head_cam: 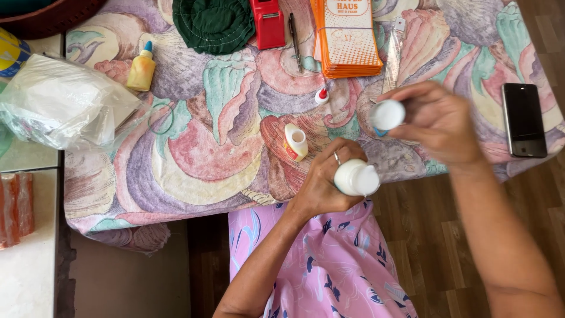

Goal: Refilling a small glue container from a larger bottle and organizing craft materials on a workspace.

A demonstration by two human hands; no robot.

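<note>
Left hand [321,182]: fingers clenched around a white bottle [356,178], its body projecting past the fingertips toward the right. Right hand [438,121]: fingers pinch a second white bottle [387,114], blurred, held just above and right of the first, the two apart. Below the fingers lies the desk [194,147]; a small open yellowish bottle [295,142] lies just left of the left knuckles.

Soft, even daylight fills the scene; shadows are faint. The right hand [438,121] is motion-blurred (its white cap too), while the patterned tablecloth [194,147] stays sharp.
</note>
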